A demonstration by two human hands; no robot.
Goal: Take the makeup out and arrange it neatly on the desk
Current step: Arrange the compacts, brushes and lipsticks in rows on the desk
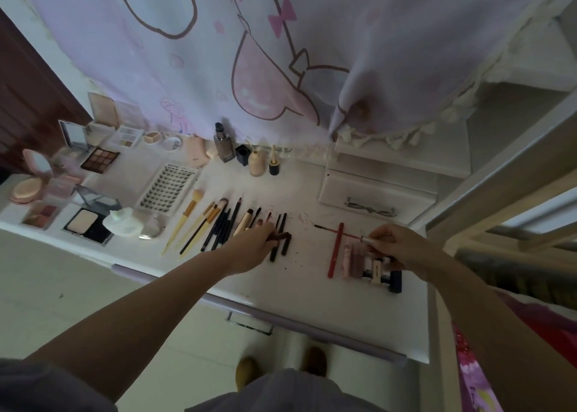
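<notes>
**Squaring up the pencils and the lip row**

Nearly everything already lies out on the white counter [312,286]: palettes and compacts at the left, a lash tray [167,190], bottles at the back, and a fan of brushes [212,224] in the middle. The left hand [249,249] reaches to the right end of that fan and pinches a short dark pencil [282,236] that lies crosswise over two upright dark pencils [279,240]. The right hand [396,246] grips a slim silver-tipped wand or tube [367,240] above the cluster of lip products [368,265]; exactly what it is I cannot tell.

To do this step well, I would turn the crosswise pencil until it runs parallel with its neighbours and set it just beside them, tips level with the brush handles. The slim piece in the right hand belongs with the lip row, beside the long red pencil [335,249], which sits just left of that cluster. A thin dark wand [324,227] lies loose beyond it and wants aligning too. Move gently, since one nudge would scatter the fan.
</notes>
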